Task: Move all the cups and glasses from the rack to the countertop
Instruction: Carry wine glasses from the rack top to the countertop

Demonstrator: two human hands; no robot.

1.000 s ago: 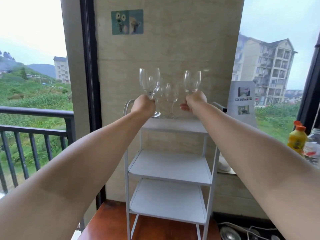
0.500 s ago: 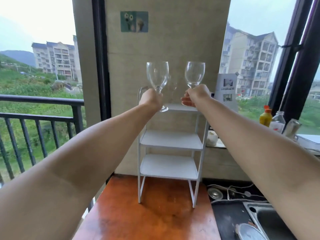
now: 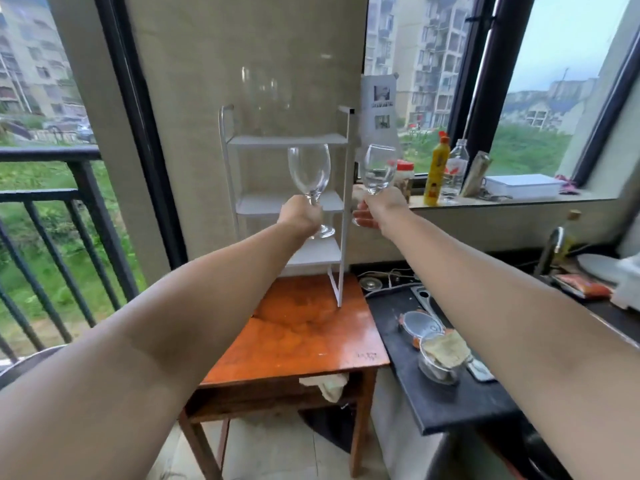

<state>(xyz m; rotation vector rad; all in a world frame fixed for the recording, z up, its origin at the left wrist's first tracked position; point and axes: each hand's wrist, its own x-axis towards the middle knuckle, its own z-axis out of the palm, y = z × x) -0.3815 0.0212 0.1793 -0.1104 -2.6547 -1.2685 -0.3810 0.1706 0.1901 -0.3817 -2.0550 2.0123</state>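
My left hand (image 3: 300, 216) grips the stem of a clear wine glass (image 3: 309, 173), held upright in front of the white three-shelf rack (image 3: 343, 216). My right hand (image 3: 381, 209) holds a second wine glass (image 3: 377, 168) by its stem, just right of the rack. Both glasses are in the air, away from the rack's top shelf (image 3: 287, 140). On that top shelf faint, blurred outlines of more glasses (image 3: 263, 95) show against the wall. The dark countertop (image 3: 446, 403) lies at the lower right.
The rack stands on an orange wooden table (image 3: 304, 341). The countertop carries a metal strainer with a cloth (image 3: 440, 355), a lid and cables. A yellow bottle (image 3: 437, 168), jars and a white box sit on the window sill. A black railing (image 3: 45, 202) is at the left.
Both hands have lifted their glasses off the top shelf and drawn them back and down. The view has pulled away and tilted down, showing the table and the countertop.
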